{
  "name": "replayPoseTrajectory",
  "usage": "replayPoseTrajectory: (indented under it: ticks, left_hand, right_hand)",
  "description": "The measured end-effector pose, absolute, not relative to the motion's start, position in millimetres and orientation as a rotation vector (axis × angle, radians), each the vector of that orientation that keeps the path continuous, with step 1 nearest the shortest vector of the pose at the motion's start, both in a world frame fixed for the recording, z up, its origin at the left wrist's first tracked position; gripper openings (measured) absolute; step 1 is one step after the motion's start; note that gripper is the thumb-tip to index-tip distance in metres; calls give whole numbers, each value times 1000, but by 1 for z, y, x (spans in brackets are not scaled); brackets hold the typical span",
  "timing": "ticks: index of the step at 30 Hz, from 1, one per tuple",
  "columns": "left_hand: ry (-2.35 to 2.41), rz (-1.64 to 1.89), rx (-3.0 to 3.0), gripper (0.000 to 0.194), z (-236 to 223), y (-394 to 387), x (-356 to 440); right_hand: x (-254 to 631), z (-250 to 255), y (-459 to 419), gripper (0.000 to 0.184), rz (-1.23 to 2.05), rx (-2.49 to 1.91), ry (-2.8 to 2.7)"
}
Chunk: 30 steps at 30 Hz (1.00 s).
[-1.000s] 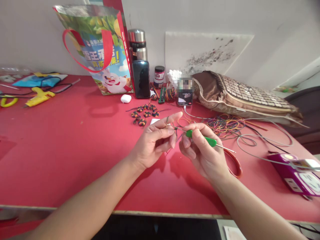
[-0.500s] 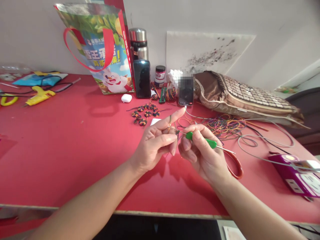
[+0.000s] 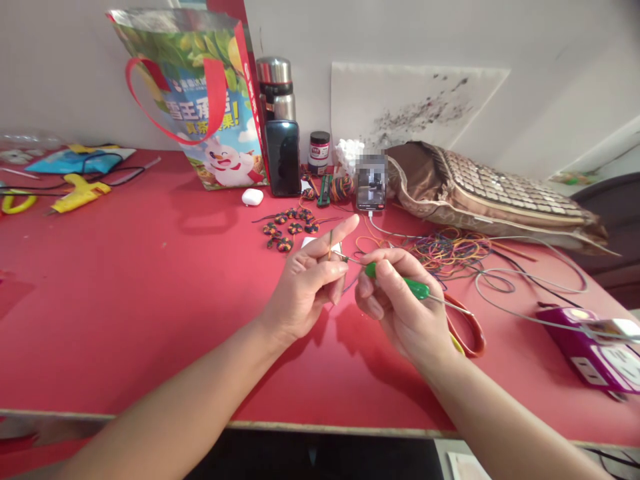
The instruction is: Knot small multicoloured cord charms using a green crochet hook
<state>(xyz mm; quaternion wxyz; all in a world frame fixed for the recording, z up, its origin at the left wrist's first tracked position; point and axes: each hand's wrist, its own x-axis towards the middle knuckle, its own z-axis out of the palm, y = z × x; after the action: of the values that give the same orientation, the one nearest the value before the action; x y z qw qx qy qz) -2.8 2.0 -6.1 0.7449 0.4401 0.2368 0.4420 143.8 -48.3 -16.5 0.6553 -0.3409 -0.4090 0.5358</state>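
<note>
My right hand [image 3: 407,303] grips a crochet hook with a green handle [image 3: 417,289], its thin metal tip pointing left toward my other hand. My left hand [image 3: 307,287] has its index finger stretched out, with multicoloured yarn [image 3: 331,245] wrapped round it. Thumb and other fingers of that hand pinch the yarn close to the hook's tip. A tiny dark knot of stitches [image 3: 345,259] sits at the tip, partly hidden by the fingers. Beyond the hands lie several small crocheted pieces [image 3: 295,228] in dark and orange yarn. Loose tangled yarn [image 3: 447,252] spreads to the right.
Behind stand a printed bag [image 3: 220,127], a steel flask [image 3: 275,87], a dark phone [image 3: 283,160] and a lit phone [image 3: 371,187]. A brown beaded cushion [image 3: 500,190] lies at right. Orange-handled scissors [image 3: 475,333], a purple power strip [image 3: 585,347] and a yellow glue gun [image 3: 80,193] rest on the red table.
The hook and both hands have shifted slightly left since the half-second-old frame. The dark knot of stitches has moved left, nearer my left fingers. A yellow part of the scissors now shows.
</note>
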Motion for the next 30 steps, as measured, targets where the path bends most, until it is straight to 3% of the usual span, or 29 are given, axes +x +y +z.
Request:
replayPoseTrajectory:
  ticks: [7, 13, 30]
  left_hand:
    - [572, 1058, 904, 63, -9, -4, 3]
    - [574, 1013, 805, 70, -7, -8, 9]
    - [537, 961, 749, 71, -5, -8, 8]
  right_hand:
    - [135, -25, -59, 9, 773, -966, -1203]
    - [127, -29, -63, 17, 525, -1049, -1361]
    - [130, -37, -60, 22, 366, -1050, -1469]
